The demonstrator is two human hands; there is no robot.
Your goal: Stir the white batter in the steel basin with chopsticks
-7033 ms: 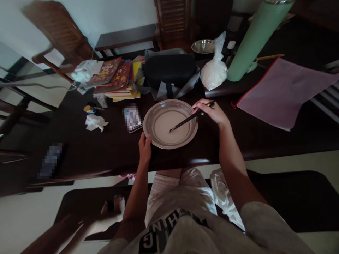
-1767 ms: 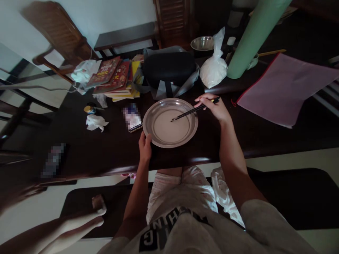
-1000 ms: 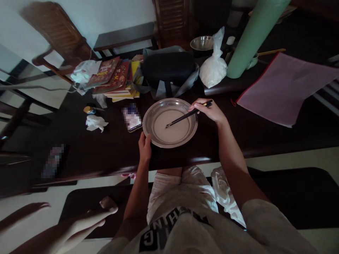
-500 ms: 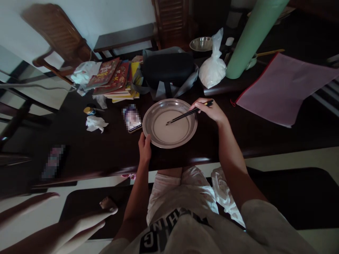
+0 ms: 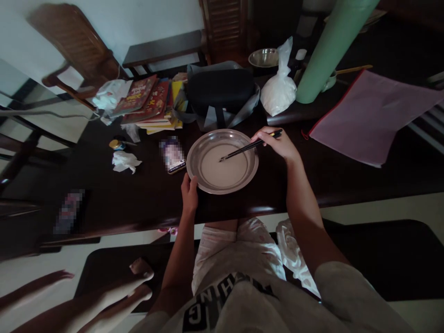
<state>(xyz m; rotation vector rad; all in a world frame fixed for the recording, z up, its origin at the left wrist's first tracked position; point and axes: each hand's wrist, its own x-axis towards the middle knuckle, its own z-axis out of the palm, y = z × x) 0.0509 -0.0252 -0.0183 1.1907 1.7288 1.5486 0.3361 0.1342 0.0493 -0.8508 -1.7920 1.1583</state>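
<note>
A round steel basin with a pale liquid in it sits on the dark table near its front edge. My left hand grips the basin's near left rim. My right hand is closed on a pair of black chopsticks, whose tips dip into the liquid near the basin's middle.
A phone lies just left of the basin. Behind it are a black bag, a stack of books, a white plastic bag, a green cylinder and a pink folder. Another person's legs show at lower left.
The chopstick tips have kept circling in the liquid, shifting slightly within the basin. My left hand stays on the rim. The other person's legs at lower left have moved.
</note>
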